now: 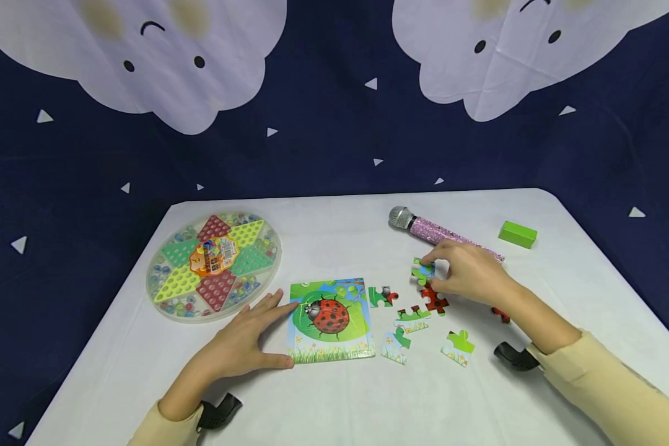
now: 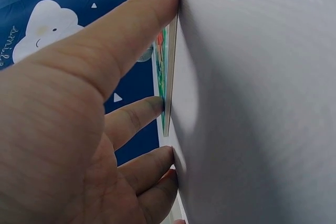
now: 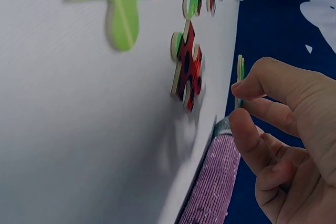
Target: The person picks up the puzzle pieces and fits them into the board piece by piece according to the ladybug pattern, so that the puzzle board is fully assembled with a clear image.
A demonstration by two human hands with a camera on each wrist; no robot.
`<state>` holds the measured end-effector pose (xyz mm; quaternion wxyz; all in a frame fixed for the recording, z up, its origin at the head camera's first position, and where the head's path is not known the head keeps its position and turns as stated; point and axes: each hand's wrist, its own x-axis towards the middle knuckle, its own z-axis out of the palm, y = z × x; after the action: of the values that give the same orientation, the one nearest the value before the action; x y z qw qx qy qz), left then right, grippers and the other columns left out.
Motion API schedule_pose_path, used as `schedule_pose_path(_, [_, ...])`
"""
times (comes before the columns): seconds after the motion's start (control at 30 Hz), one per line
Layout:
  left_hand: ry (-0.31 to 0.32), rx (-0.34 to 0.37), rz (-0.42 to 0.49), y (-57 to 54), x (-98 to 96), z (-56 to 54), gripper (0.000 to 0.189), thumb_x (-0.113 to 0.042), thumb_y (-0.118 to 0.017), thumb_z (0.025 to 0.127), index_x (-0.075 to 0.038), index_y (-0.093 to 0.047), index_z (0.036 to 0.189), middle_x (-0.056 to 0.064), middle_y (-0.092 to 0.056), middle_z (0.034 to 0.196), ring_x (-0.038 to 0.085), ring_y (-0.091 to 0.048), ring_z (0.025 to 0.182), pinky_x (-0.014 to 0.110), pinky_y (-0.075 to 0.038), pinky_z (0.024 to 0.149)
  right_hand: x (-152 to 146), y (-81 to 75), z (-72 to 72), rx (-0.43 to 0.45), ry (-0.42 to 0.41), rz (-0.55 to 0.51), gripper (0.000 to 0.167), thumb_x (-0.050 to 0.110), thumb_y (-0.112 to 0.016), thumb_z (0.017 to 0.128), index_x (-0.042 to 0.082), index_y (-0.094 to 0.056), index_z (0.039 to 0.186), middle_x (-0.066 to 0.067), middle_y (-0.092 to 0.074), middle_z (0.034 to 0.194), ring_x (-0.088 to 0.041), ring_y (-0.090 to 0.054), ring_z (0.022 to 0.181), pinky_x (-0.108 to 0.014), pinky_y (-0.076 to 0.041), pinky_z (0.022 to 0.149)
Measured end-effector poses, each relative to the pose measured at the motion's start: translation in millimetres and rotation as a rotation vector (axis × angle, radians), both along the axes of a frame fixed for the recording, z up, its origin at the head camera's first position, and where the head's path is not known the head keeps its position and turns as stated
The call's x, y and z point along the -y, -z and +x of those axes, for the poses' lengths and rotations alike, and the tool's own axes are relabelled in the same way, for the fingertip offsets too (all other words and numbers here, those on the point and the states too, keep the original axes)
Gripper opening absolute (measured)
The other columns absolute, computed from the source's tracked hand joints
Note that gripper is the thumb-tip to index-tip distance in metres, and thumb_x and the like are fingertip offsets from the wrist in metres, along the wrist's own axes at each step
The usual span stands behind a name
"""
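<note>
A square ladybug picture board [image 1: 330, 317] lies flat on the white table. At its left side rests my left hand [image 1: 238, 339], fingers spread, with thumb and index fingertips at the board's edge; the left wrist view shows the board's thin side [image 2: 169, 66] by that thumb. My right hand [image 1: 471, 274] pinches a blue-and-green jigsaw piece [image 1: 420, 271] between thumb and index finger, raised above the table in the right wrist view. Just below it lies a red, black-spotted jigsaw piece [image 1: 435, 300]. A green piece with the ladybug's head [image 1: 381, 297] is right beside the board.
More loose pieces lie right of the board: a grassy one [image 1: 412, 319], a flowered one [image 1: 394, 347], a green-leaf one [image 1: 459, 348] and a red one [image 1: 501, 314] by my right forearm. Behind are a pink glitter microphone [image 1: 432, 231], a green block [image 1: 517, 235] and a round marble board [image 1: 214, 266].
</note>
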<state>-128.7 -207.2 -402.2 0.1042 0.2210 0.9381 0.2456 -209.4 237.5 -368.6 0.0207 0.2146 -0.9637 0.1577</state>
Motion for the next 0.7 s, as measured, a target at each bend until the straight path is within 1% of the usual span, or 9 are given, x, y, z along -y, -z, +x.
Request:
schedule_pose_path(0.07, [-0.001,-0.002,-0.002,0.7,0.4,0.1,0.100,-0.058,-0.091,0.078,-0.023,-0.050,0.163,0.021,-0.030,0.175,0.044,-0.028,0.163,0.078,-0.019,0.128,4.2,0.9,-2.1,-0.007,-0.022,-0.004,0.036,0.021,-0.086,0.082,0.016,-0.084,0.117,-0.012,-0.077,0.125,-0.020,-0.065,0.089,-0.036,-0.052,0.072])
schedule_pose_path(0.17, [-0.005,-0.003,-0.002,1.4,0.9,0.0,0.101,-0.058,-0.091,0.078,-0.024,-0.049,0.163,0.021,-0.030,0.175,0.045,-0.028,0.163,0.077,-0.019,0.128,10.8,1.6,-3.9,0.005,-0.039,-0.016,0.035,0.020,-0.086,0.082,0.015,-0.084,0.117,-0.011,-0.077,0.125,-0.013,-0.057,0.072,-0.031,-0.047,0.065])
schedule_pose_path(0.23, [-0.006,-0.002,-0.002,1.3,0.8,-0.3,0.101,-0.058,-0.091,0.078,-0.025,-0.049,0.163,0.020,-0.030,0.176,0.045,-0.028,0.163,0.077,-0.018,0.129,14.7,2.1,-4.8,0.013,-0.048,-0.020,0.036,0.019,-0.086,0.081,0.014,-0.084,0.116,-0.011,-0.077,0.124,-0.010,-0.052,0.067,-0.029,-0.045,0.062])
schedule_pose_path(0.3, [-0.006,0.002,-0.004,0.9,0.5,-0.6,0.101,-0.059,-0.090,0.078,-0.025,-0.048,0.163,0.020,-0.029,0.176,0.045,-0.028,0.163,0.077,-0.018,0.129,18.4,2.1,-5.1,0.023,-0.056,-0.031,0.036,0.017,-0.085,0.080,0.013,-0.083,0.116,-0.011,-0.077,0.125,-0.009,-0.048,0.061,-0.027,-0.041,0.056])
schedule_pose_path(0.33, [-0.007,0.004,-0.003,0.5,0.3,-0.5,0.101,-0.059,-0.090,0.078,-0.025,-0.048,0.163,0.020,-0.029,0.176,0.045,-0.028,0.163,0.076,-0.018,0.129,20.2,2.5,-5.6,0.024,-0.063,-0.034,0.037,0.016,-0.084,0.080,0.013,-0.083,0.116,-0.011,-0.077,0.124,-0.008,-0.047,0.060,-0.026,-0.040,0.055])
schedule_pose_path(0.47, [-0.007,0.003,-0.005,-0.3,0.9,0.2,0.102,-0.059,-0.090,0.078,-0.025,-0.047,0.164,0.020,-0.030,0.175,0.046,-0.028,0.163,0.076,-0.018,0.129,27.3,4.0,-6.0,0.032,-0.090,-0.047,0.036,0.016,-0.082,0.081,0.014,-0.083,0.116,-0.010,-0.077,0.124,-0.003,-0.052,0.059,-0.024,-0.042,0.050])
schedule_pose_path(0.57, [-0.009,-0.004,-0.005,0.8,2.0,1.3,0.102,-0.059,-0.090,0.078,-0.025,-0.047,0.164,0.020,-0.031,0.175,0.046,-0.029,0.163,0.076,-0.018,0.129,32.9,5.9,-6.3,0.046,-0.100,-0.050,0.035,0.017,-0.083,0.082,0.015,-0.083,0.117,-0.008,-0.076,0.125,-0.001,-0.057,0.061,-0.024,-0.047,0.053])
schedule_pose_path(0.7, [-0.010,-0.002,-0.008,1.1,1.8,1.2,0.101,-0.059,-0.090,0.078,-0.025,-0.047,0.164,0.019,-0.030,0.176,0.045,-0.028,0.163,0.075,-0.018,0.129,40.7,7.6,-8.2,0.046,-0.119,-0.055,0.036,0.019,-0.084,0.082,0.015,-0.083,0.117,-0.006,-0.076,0.124,-0.002,-0.054,0.059,-0.024,-0.046,0.053])
